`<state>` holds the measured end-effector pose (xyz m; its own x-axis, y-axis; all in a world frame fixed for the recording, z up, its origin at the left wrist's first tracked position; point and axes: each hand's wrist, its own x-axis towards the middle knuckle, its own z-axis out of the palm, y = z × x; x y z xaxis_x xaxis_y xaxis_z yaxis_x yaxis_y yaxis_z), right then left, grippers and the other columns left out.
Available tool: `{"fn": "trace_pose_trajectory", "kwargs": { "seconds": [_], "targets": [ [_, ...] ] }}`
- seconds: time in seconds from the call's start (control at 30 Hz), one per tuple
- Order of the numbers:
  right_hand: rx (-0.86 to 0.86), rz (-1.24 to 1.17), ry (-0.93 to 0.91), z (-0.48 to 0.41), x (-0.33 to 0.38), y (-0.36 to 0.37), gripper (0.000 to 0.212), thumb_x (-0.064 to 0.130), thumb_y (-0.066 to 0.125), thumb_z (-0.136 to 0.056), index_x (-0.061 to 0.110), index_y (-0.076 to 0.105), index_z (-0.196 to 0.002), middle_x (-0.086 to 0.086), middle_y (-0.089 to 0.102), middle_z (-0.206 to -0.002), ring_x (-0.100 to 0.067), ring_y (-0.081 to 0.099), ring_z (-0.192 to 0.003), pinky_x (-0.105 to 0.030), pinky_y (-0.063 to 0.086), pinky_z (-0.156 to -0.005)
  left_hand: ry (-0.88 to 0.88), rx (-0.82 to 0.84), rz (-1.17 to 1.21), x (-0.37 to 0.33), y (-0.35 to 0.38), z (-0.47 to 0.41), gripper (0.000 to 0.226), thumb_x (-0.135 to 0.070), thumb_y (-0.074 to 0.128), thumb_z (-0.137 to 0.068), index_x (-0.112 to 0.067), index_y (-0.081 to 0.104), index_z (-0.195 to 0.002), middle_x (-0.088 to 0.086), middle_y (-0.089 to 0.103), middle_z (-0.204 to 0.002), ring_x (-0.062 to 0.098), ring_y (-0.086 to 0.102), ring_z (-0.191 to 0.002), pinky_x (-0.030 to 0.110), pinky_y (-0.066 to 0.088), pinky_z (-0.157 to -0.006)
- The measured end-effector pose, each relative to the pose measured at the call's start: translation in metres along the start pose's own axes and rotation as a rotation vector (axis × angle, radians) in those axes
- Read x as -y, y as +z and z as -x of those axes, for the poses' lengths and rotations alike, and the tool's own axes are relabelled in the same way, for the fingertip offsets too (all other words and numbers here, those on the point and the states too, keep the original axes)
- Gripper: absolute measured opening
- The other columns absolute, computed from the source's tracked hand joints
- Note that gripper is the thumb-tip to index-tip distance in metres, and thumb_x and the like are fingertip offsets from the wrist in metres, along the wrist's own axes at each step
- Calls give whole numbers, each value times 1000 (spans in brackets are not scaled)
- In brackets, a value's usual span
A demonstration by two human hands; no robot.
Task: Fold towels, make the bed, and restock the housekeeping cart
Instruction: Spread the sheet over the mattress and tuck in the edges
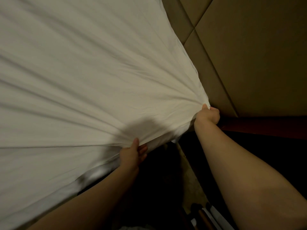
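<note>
The white sheet (pixel 83 72) looks light, soft and slippery, spread taut beside the padded panels (pixel 240 63). The right grip (pixel 207 115) clenches its bunched corner; the left grip (pixel 132 153) pinches the side edge, likely the surest holds.

Text, labels, brands, numbers, signs: none legible in this view.
</note>
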<state>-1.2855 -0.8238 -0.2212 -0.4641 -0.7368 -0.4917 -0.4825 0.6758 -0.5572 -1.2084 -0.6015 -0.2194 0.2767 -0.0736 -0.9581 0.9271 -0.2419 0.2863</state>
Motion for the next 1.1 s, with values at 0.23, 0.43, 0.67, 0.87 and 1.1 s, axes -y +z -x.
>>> {"fn": "trace_pose_trajectory", "kwargs": {
  "seconds": [0.23, 0.43, 0.67, 0.87, 1.1],
  "targets": [
    [-104, 365, -272, 9, 5, -2, 26, 7, 47, -92, 15, 56, -115, -9, 50, -128, -29, 45, -118, -40, 39, -93, -252, 81, -295, -20, 3, 0, 48, -41, 40, -99, -4, 54, -72, 3, 58, -48, 10, 55, -39, 11, 34, -33],
    [140, 584, -968, 36, 21, 21, 26, 18, 46, -95, 21, 61, -116, -2, 56, -123, -22, 44, -115, -33, 33, -96, -386, 267, -546, -39, 27, 0, 63, -47, 22, -101, -5, 54, -68, 0, 57, -39, 7, 51, -30, 13, 30, -36],
    [303, 839, -1040, 29, 37, 47, 40, 43, 40, -99, 31, 42, -137, 0, 42, -138, -21, 39, -122, -34, 34, -98, 386, 188, -848, -124, 80, -5, 40, -25, 42, -98, -10, 62, -66, 6, 65, -64, 20, 61, -60, 17, 44, -48],
    [323, 844, -1052, 21, 32, 50, 42, 43, 46, -96, 33, 45, -137, -1, 46, -135, -21, 43, -118, -34, 36, -94, 1248, 19, -1388, -187, 117, -30, 26, -17, 43, -96, -8, 63, -111, 15, 62, -105, 31, 56, -94, 35, 40, -78],
    [186, 736, -1163, 23, 20, 59, 44, 28, 82, -70, 23, 70, -112, -9, 68, -105, -27, 64, -87, -37, 50, -65, 1625, 217, -1759, -232, 192, -53, 39, -29, 33, -98, -16, 62, -120, 11, 61, -118, 33, 54, -107, 40, 40, -88]
  ]
}}
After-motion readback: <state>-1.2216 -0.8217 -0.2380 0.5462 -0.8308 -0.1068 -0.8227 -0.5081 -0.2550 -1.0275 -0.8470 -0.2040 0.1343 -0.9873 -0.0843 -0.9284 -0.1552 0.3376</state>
